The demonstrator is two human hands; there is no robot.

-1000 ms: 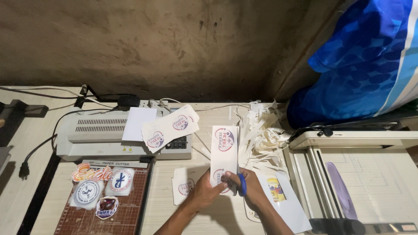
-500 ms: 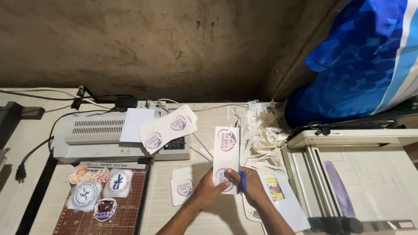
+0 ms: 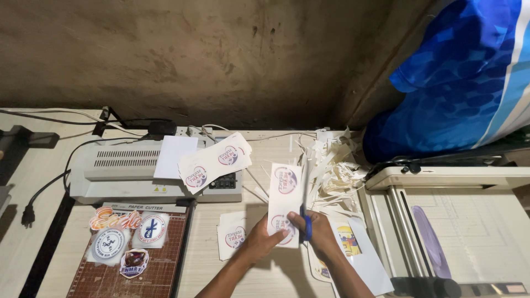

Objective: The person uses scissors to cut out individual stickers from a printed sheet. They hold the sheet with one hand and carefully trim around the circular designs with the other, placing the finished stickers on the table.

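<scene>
Wall: rough, stained brown plaster wall (image 3: 221, 55) behind the table, dimly lit.
Table: pale wooden table (image 3: 33, 165) set against the wall, edge to edge.
Right side: blue patterned cloth (image 3: 464, 83) draped over something bulky.
Light: soft, falling from above; upper wall darker.

Lots of stickers here. A white strip of two round red-and-blue labels (image 3: 285, 203) sits in the hands, more of the same on a sheet (image 3: 216, 161) atop the laminator. Loose round and shaped stickers (image 3: 128, 237) lie on the cutting mat, plus a colourful one (image 3: 349, 241) at right.
</scene>
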